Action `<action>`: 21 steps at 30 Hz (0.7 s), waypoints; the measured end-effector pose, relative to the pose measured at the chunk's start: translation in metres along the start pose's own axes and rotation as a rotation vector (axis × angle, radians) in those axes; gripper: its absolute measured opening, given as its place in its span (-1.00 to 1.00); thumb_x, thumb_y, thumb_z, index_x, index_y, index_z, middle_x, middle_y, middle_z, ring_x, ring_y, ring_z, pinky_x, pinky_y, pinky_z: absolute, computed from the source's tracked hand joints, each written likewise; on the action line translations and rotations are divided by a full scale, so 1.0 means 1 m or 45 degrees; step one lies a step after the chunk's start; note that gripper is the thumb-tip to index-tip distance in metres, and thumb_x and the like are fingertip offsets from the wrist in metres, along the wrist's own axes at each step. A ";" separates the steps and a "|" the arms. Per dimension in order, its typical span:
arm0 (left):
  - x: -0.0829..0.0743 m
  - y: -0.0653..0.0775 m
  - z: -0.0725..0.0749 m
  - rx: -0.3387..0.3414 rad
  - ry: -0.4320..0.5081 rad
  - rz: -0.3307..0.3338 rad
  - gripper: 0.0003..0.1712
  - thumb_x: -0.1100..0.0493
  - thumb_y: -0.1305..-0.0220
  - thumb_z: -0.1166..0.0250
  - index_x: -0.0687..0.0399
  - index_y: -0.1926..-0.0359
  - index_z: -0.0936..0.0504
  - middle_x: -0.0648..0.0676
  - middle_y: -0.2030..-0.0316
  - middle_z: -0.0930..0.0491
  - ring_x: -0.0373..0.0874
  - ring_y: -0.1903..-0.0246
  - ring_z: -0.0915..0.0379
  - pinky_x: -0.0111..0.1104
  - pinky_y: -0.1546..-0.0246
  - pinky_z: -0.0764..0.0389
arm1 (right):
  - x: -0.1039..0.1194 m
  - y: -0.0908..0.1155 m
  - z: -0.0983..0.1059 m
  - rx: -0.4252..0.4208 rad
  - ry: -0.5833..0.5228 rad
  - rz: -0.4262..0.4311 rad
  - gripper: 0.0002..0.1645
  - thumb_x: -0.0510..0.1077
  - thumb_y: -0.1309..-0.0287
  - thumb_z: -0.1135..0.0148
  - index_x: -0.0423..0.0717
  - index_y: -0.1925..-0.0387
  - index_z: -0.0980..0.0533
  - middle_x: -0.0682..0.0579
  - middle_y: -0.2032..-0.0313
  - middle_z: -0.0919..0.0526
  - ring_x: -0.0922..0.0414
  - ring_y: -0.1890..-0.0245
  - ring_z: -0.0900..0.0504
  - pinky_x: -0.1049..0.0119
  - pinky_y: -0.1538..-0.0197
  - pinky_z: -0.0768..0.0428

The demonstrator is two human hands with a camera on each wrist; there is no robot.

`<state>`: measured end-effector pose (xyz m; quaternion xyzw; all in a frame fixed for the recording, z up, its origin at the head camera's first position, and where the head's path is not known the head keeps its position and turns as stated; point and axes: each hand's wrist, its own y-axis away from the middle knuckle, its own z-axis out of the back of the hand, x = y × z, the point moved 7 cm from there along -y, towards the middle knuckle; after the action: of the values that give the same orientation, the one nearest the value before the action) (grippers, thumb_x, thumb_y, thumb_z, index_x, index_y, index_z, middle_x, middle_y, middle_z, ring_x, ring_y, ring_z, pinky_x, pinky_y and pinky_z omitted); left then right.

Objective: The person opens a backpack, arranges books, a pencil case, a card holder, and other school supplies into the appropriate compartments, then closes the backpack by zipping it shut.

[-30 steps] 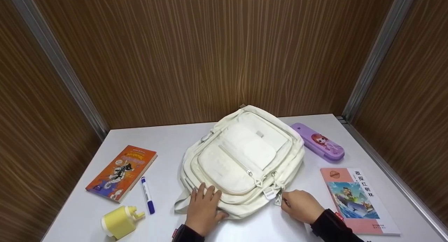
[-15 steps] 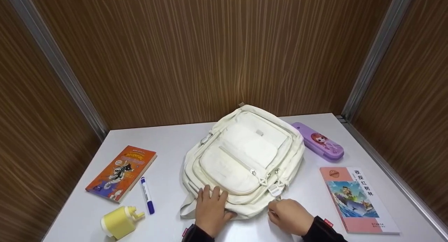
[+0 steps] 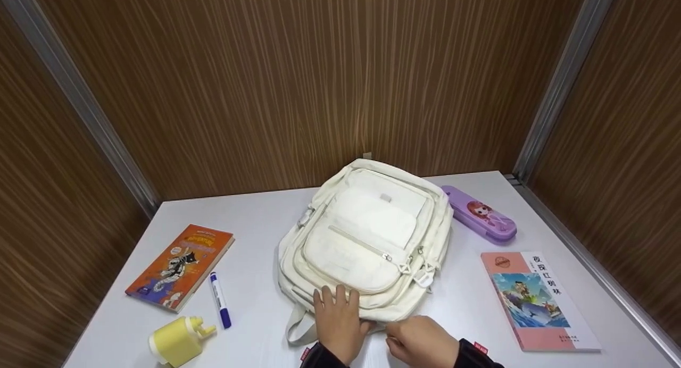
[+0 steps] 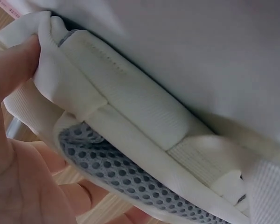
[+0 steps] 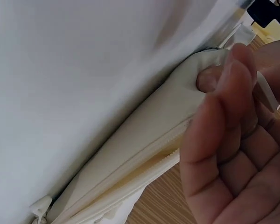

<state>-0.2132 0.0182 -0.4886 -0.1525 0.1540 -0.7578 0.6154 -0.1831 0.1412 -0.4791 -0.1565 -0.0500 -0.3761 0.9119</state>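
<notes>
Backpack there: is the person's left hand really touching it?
Touching. The left wrist view shows it: the left hand has its thumb pressed against the backpack.

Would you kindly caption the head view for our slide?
A cream backpack between an orange book and a purple case, left hand on its front, right hand at its near edge.

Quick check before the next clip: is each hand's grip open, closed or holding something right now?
Left grip: closed, holding the backpack by its near edge.
Right grip: closed, pinching a pale zipper pull.
</notes>
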 end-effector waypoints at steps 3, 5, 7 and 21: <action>0.002 0.001 0.001 0.040 0.032 -0.045 -0.17 -0.45 0.20 -0.40 0.01 0.04 -0.52 0.11 0.05 -0.49 0.18 -0.11 -0.35 0.14 -0.23 -0.30 | -0.005 0.002 0.001 0.013 -0.069 -0.024 -0.72 -0.20 -0.07 -0.24 0.07 0.66 -0.39 0.33 0.73 -0.25 0.44 0.69 -0.13 0.58 0.60 -0.08; 0.008 0.002 0.002 0.103 0.094 -0.086 -0.15 -0.47 0.12 -0.35 0.02 -0.03 -0.53 0.13 0.01 -0.50 0.18 -0.14 -0.34 0.15 -0.24 -0.31 | -0.011 0.005 0.003 0.008 -0.100 -0.041 -0.74 -0.19 -0.10 -0.22 0.10 0.63 -0.40 0.36 0.71 -0.24 0.45 0.68 -0.13 0.59 0.58 -0.10; 0.017 0.002 0.002 0.180 0.172 -0.115 -0.11 -0.50 0.05 -0.28 0.03 -0.12 -0.53 0.15 -0.06 -0.49 0.20 -0.19 -0.32 0.13 -0.26 -0.30 | -0.017 0.008 0.007 -0.026 -0.103 -0.050 -0.76 -0.18 -0.10 -0.23 0.11 0.60 -0.41 0.37 0.69 -0.24 0.45 0.66 -0.14 0.58 0.56 -0.11; 0.093 -0.022 -0.010 0.478 0.577 -0.224 -0.01 -0.43 0.10 -0.39 -0.06 -0.32 -0.46 0.16 -0.35 -0.39 0.42 -0.38 -0.12 0.21 -0.36 -0.17 | -0.065 0.024 0.018 -0.074 -0.262 -0.253 -0.80 -0.20 -0.21 -0.19 0.16 0.48 -0.48 0.33 0.42 -0.41 0.43 0.42 -0.36 0.44 0.35 -0.42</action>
<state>-0.2549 -0.0677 -0.4844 0.1239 0.1308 -0.8381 0.5149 -0.2122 0.2060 -0.4817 -0.2147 -0.1476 -0.4479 0.8553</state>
